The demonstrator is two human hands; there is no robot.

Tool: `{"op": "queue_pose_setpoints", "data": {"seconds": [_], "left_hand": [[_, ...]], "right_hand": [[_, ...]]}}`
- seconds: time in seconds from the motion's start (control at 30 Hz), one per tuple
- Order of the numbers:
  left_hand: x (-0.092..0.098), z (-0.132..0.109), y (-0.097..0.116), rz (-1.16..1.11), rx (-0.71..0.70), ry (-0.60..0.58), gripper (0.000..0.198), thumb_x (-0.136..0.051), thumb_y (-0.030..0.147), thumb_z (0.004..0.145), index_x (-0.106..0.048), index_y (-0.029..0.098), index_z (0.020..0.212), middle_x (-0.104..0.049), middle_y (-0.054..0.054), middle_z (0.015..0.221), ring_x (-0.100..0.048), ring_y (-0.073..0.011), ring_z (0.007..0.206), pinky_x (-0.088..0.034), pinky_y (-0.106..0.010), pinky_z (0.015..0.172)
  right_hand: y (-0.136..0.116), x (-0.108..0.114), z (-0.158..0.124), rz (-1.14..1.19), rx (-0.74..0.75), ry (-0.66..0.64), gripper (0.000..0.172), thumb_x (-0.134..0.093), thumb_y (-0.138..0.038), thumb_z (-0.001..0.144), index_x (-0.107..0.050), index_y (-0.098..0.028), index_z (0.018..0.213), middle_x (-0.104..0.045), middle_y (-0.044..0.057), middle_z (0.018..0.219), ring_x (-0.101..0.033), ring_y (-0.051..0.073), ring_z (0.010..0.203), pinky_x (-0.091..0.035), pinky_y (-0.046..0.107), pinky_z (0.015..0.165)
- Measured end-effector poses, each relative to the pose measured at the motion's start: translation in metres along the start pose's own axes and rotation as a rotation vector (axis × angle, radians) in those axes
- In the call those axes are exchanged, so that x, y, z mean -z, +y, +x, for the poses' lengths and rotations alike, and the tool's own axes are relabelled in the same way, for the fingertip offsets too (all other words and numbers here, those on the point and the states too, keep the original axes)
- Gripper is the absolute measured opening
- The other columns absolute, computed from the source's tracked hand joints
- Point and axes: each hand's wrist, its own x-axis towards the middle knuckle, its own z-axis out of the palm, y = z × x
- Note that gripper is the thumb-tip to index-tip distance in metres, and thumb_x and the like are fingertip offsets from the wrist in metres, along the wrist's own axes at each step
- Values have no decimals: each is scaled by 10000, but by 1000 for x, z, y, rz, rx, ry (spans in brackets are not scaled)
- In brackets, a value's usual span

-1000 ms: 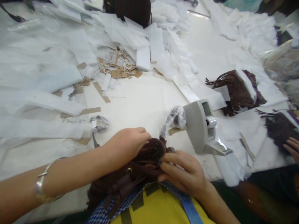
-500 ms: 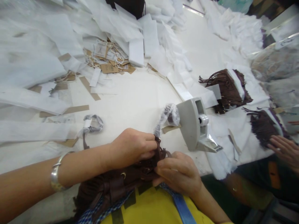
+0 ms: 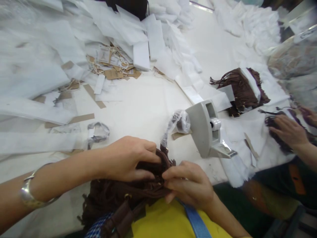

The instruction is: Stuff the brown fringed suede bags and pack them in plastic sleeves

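Observation:
A dark brown fringed bag (image 3: 109,195) lies at the table's near edge, against a yellow garment. My left hand (image 3: 133,158) has its fingers curled over the mouth of the bag, thumb and fingertips partly inside; a silver bracelet circles that wrist. Across the opening, my right hand (image 3: 190,181) pinches the bag's rim by a cord or tassel. From the bag's far side runs a strap wrapped in clear plastic (image 3: 170,127). Another plastic-wrapped strap end (image 3: 99,132) lies beyond my left forearm. The inside of the bag is dark.
A grey tape dispenser (image 3: 201,129) stands just beyond my right hand. Paper tags with strings (image 3: 114,66) and white wrapping sheets (image 3: 44,66) cover the far left. Right lies another brown fringed bag (image 3: 242,91); a co-worker's hand (image 3: 288,130) rests on a dark bag.
My left hand has moved slightly left and its fingers have spread, so the bag's mouth gapes wider. My right hand stays at the rim. The co-worker's hands have moved over their bag.

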Motion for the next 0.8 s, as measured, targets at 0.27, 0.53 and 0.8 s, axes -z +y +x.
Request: {"op": "queue_pose_setpoints", "data": {"seconds": [0.27,0.53,0.8], "left_hand": [[6,-14,-32,-222,269,278,220,-560,354,950,-717,228,1037,-706,-27,953,-655,-127,820,-485,-220,744],[-17,-12,5,266,524,-10,113,-630,234,855,-714,197,789,-696,-35,806,-632,-153,663,-393,-231,533],[5,-34,-26,-286,220,-46,69,-635,239,892,-699,214,881,-656,-9,825,-618,-107,730,-462,-194,680]], "right_hand": [[8,3,1,27,-39,-88,159,-598,-279,956,-655,-134,921,-732,100,913,-656,149,744,-458,280,641],[-1,2,17,67,-26,-68,178,-523,-194,939,-640,-153,811,-704,76,804,-572,138,610,-409,293,585],[-3,11,10,42,-26,-94,144,-523,-105,884,-620,-151,787,-691,71,772,-551,134,595,-398,294,567]]}}
